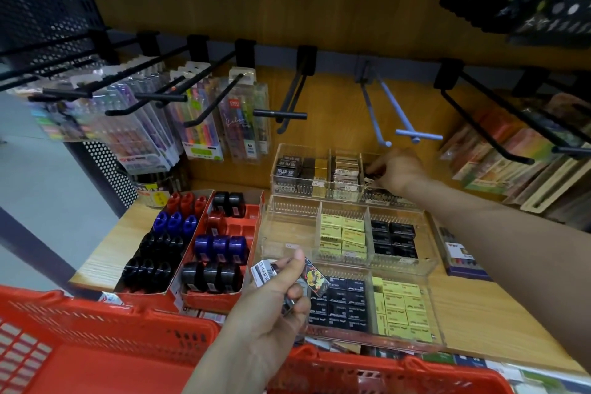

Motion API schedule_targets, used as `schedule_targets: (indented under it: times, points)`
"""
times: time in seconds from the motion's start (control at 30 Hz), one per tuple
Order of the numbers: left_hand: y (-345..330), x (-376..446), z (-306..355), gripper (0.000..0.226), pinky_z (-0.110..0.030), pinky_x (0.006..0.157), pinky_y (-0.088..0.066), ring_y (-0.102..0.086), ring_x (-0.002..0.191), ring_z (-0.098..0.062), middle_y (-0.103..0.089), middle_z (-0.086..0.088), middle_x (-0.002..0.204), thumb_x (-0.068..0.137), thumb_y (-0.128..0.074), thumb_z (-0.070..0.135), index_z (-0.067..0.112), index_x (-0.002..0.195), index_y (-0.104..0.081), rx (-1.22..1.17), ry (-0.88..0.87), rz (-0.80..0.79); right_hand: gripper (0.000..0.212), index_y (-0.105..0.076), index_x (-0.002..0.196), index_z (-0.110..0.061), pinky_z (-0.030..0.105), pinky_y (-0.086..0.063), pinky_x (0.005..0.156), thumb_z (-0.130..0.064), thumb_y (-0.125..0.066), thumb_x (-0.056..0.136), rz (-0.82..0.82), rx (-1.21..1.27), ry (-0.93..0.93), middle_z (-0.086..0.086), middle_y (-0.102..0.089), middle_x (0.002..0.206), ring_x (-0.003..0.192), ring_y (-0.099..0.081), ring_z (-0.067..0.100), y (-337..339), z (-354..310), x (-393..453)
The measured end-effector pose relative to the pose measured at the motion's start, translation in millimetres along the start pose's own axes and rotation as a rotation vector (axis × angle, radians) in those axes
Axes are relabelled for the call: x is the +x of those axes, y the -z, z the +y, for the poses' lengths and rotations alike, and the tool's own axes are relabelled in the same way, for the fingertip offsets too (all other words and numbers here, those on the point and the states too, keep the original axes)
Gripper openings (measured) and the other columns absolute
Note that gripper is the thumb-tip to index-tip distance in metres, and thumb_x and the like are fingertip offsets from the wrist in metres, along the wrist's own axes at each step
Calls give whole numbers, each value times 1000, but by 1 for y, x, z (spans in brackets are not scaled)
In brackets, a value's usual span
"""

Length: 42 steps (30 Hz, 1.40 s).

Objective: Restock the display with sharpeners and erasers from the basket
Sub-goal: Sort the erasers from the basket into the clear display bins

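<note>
Meanwhile the left hand [275, 294] grips spare erasers [289, 278] near the basket [134, 326], while the right hand [396, 169] pinches one into the far tray [323, 169].

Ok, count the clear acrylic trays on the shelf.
3, in a row front to back: the back tray where the right hand reaches, the middle tray, and the front tray nearest the basket.

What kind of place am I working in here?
Most likely a stationery shop aisle: pen packs hang on wall hooks, clear trays hold erasers, and a red shopping basket sits in front.
</note>
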<state>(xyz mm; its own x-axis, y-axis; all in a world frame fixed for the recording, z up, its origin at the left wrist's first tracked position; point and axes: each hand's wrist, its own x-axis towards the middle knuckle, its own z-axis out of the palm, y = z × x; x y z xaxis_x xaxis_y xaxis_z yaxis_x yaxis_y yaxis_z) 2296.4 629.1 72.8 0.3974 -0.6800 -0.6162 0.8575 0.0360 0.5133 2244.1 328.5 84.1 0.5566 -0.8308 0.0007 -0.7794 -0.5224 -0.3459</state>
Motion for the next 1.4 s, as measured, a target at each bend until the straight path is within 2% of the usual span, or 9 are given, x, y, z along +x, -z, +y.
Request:
schedule_targets:
  times: [0.23, 0.43, 0.63, 0.8, 0.9, 1.0, 1.17, 1.3, 1.4]
  points:
    - [-1, -3, -1, 51, -18, 37, -37, -40, 42, -7, -55, 4, 60, 68, -79, 10, 17, 109, -50, -47, 12, 0, 35, -73, 103, -27, 29, -49, 99, -4, -79, 78, -80, 19, 73, -2, -66, 124, 113, -60, 18, 8, 2, -2]
    - [-1, -3, -1, 34, -18, 37, -37, -40, 41, -6, -57, 2, 57, 71, -77, 9, 14, 96, -54, -35, 22, 1, 39, -68, 89, -34, 34, -54, 93, 4, -71, 82, -1, 28, 99, 4, -66, 123, 107, -63, 22, -3, 7, 4]
    - [-4, 2, 0, 13, -16, 39, -36, -41, 44, -6, -51, 0, 55, 82, -71, 7, 5, 90, -62, -78, 42, 5, 28, -74, 105, -23, 31, -52, 94, -1, -67, 88, 47, 28, 90, 0, -67, 120, 101, -63, 19, 4, 6, -8]
    - [-16, -9, 0, 9, -15, 38, -32, -41, 46, -6, -54, 1, 55, 84, -72, 10, 8, 81, -64, -81, 48, 5, 22, -70, 108, -26, 28, -52, 93, -13, -61, 94, 208, 211, 296, -8, -68, 111, 100, -64, 8, 34, -12, -82]
    - [-22, -17, 0, 12, -15, 37, -32, -41, 43, -5, -60, 0, 56, 81, -75, 12, 9, 86, -65, -91, 43, 33, 17, -70, 107, -26, 24, -56, 81, -20, -67, 91, -17, 592, 261, -9, -72, 97, 87, -70, 4, 43, -33, -137]
    - [-26, -23, 0, 20, -16, 36, -33, -40, 42, -4, -62, 0, 65, 77, -77, 15, 10, 93, -65, -138, 34, 24, 40, -66, 110, -26, 28, -59, 81, -35, -78, 73, -210, 694, 264, -3, -70, 106, 87, -73, 12, 44, -45, -180]
    - [-37, -28, -1, 10, -16, 36, -32, -38, 47, -5, -59, 1, 67, 82, -74, 16, 12, 86, -66, -146, 16, 17, 31, -71, 95, -27, 39, -59, 83, -23, -87, 69, -204, 661, 209, -4, -74, 96, 77, -74, 15, 36, -60, -194]
    - [-40, -25, -2, 18, -17, 40, -36, -41, 51, -6, -65, -3, 78, 77, -77, 17, 9, 92, -70, -119, 1, 44, 21, -75, 93, -27, 30, -58, 83, -20, -84, 76, -209, 537, 210, -8, -74, 90, 81, -72, 9, 38, -59, -177]
    - [-37, -18, -2, 16, -20, 48, -37, -41, 55, -8, -60, -4, 77, 89, -70, 21, 7, 95, -65, -111, 17, 66, 19, -73, 91, -31, 31, -58, 84, -16, -77, 82, -89, 537, 19, -7, -73, 97, 88, -70, 12, 47, -33, -132]
